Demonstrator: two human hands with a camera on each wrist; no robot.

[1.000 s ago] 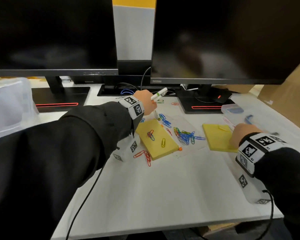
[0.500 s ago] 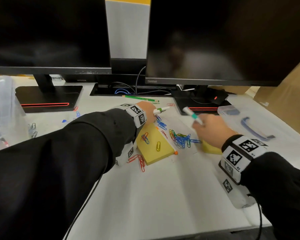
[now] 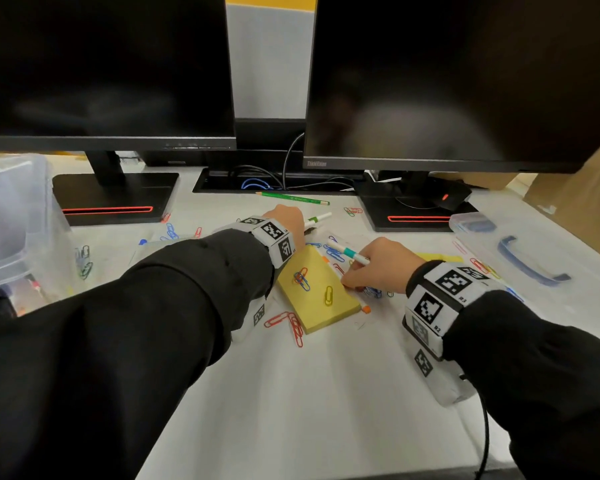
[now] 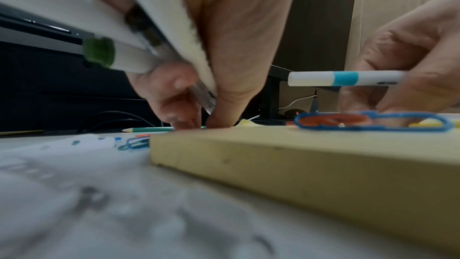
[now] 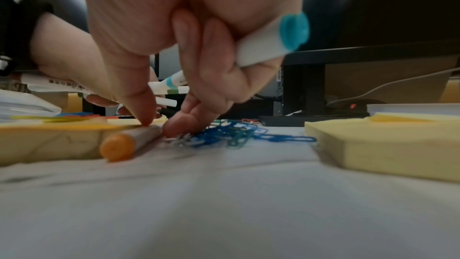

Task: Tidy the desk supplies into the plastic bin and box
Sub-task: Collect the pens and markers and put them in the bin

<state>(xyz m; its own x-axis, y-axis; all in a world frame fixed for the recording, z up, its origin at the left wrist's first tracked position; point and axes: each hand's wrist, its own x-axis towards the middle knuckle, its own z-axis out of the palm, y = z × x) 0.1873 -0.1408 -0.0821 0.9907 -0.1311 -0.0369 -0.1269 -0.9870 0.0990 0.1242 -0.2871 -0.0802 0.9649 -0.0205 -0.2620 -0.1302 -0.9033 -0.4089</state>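
Note:
My left hand [image 3: 286,220] grips a white marker with a green band [image 3: 317,218] together with other pens [image 4: 159,32]. Its fingertips touch down at the far edge of a yellow sticky pad [image 3: 317,294]. My right hand [image 3: 374,268] holds a teal-banded marker [image 3: 349,251] in its curled fingers. The thumb and forefinger of that hand press on an orange-capped marker [image 5: 119,147] lying along the pad's right side. Paper clips [image 3: 302,278] lie on the pad, and a blue heap of clips [image 5: 236,135] sits just right of the fingers.
A clear plastic bin [image 3: 11,220] stands far left and a clear box with a blue handle [image 3: 520,258] far right. A second yellow pad [image 5: 385,145], a green pencil [image 3: 291,198] and scattered clips [image 3: 291,323] lie about. Two monitor stands [image 3: 115,199] block the back.
My right hand left the right-hand pad, took up the teal marker and came down on the orange-capped marker. My left hand kept its markers and sank to the pad's far edge.

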